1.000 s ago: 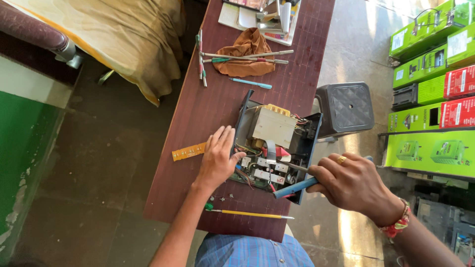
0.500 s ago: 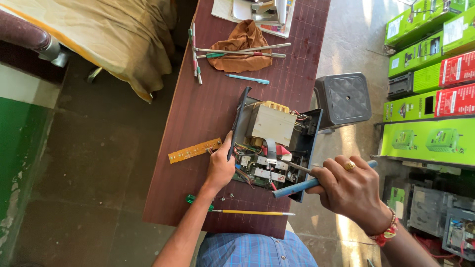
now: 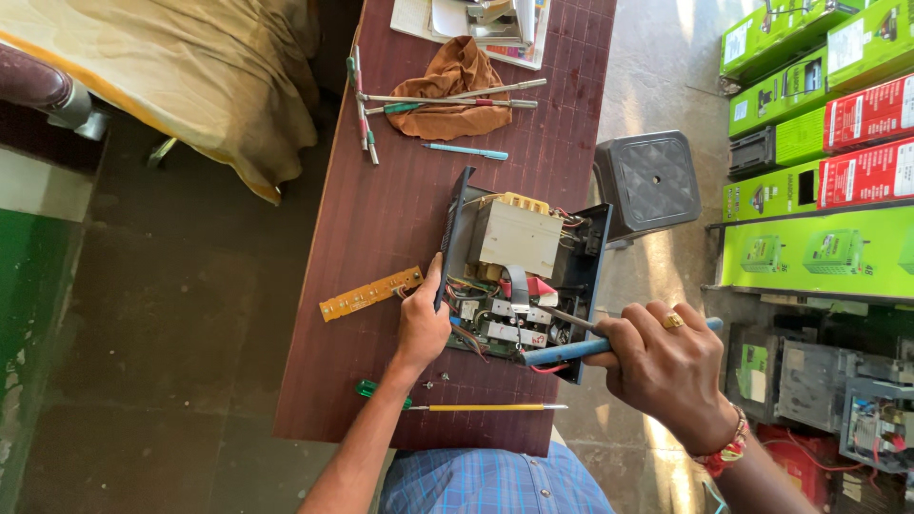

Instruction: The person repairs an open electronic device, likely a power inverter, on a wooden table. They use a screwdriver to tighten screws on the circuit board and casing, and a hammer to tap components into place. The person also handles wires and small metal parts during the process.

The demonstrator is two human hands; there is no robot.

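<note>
An opened black electrical unit (image 3: pixel 524 271) lies on the dark red table (image 3: pixel 400 190), showing a grey transformer block, wires and a circuit board. My left hand (image 3: pixel 421 324) rests on its left edge, fingers curled against the case wall. My right hand (image 3: pixel 666 366) grips a blue-handled soldering iron (image 3: pixel 571 350), its metal tip pointing into the circuit board at the near end of the unit. A small yellow circuit strip (image 3: pixel 371 293) lies just left of my left hand, wired to the unit.
A green-handled screwdriver with a yellow shaft (image 3: pixel 466 406) lies near the table's front edge. A brown cloth (image 3: pixel 452 90), several tools and a blue pen (image 3: pixel 466 150) sit farther back. A grey stool (image 3: pixel 647 183) and green and red boxes (image 3: pixel 819 143) stand right.
My right hand has shifted slightly with the soldering iron, its tip staying in the unit. My left hand stays on the case's left edge. The camera view has shifted a little.
</note>
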